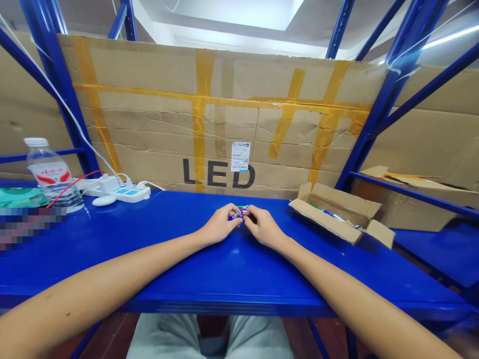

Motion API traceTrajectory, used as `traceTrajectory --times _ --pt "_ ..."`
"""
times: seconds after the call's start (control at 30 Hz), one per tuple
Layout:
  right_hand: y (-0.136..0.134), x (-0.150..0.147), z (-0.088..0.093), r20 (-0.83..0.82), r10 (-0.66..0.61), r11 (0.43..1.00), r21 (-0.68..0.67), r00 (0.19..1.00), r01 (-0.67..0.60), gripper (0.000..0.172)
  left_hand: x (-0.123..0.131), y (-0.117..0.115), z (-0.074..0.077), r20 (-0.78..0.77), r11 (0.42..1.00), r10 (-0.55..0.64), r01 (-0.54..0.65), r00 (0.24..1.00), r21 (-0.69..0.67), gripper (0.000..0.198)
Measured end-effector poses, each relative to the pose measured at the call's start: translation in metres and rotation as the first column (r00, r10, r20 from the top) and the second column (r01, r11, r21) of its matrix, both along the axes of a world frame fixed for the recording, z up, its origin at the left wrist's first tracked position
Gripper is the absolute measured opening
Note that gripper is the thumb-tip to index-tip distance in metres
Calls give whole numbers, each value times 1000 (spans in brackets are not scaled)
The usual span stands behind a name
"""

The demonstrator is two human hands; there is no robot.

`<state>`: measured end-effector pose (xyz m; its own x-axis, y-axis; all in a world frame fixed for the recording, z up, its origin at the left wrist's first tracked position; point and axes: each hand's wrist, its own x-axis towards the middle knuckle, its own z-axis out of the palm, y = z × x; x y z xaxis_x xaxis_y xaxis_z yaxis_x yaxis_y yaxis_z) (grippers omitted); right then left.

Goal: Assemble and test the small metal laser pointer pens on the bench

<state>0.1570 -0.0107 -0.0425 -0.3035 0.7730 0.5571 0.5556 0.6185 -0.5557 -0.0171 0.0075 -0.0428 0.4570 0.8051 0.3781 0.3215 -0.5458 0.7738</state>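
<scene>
My left hand (220, 223) is closed in a pinch around a slim blue pen (230, 218) with a silvery part. Facing it, my right hand (264, 227) has its thumb and forefinger pressed together at the other end of the pen; the fingers hide most of that end. Just beyond and between the fingertips, several thin coloured pens (242, 208), green and purplish among them, show on the blue table (232, 269). Their full shape is covered by my hands.
An open cardboard box (329, 222) with pens inside stands on the right. On the left are a water bottle (56, 179), a white power strip (130, 193) with cables, a white oval object (104, 201) and a green packet (20, 197). A large cardboard panel (157, 139) closes off the back.
</scene>
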Motion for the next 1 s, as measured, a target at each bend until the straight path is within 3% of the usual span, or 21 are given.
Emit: traceTrajectory --times 0.1,0.2,0.47,0.73,0.87,1.0 --pt "1 2 0 229 -71 988 152 971 36 13 2 -1 -1 1 998 11 -11 1000 -70 35" --pt "0 3 1 361 -125 977 207 924 51 12 4 -3 -1 -52 995 61 -65 997 -73 42" --pt "-8 2 9 609 -268 938 342 747 58 16 5 -5 2 -143 996 74 -79 987 -36 32" --pt "-13 -3 11 743 -325 936 342 585 86 21 3 -4 -2 -221 994 102 -92 970 54 26" --pt "-14 -3 13 729 -301 947 304 615 102 20 2 -1 -3 -271 986 158 -140 949 87 17" --pt "-10 7 15 566 -260 964 191 782 183 17 -6 8 0 -249 981 188 -168 950 100 12"
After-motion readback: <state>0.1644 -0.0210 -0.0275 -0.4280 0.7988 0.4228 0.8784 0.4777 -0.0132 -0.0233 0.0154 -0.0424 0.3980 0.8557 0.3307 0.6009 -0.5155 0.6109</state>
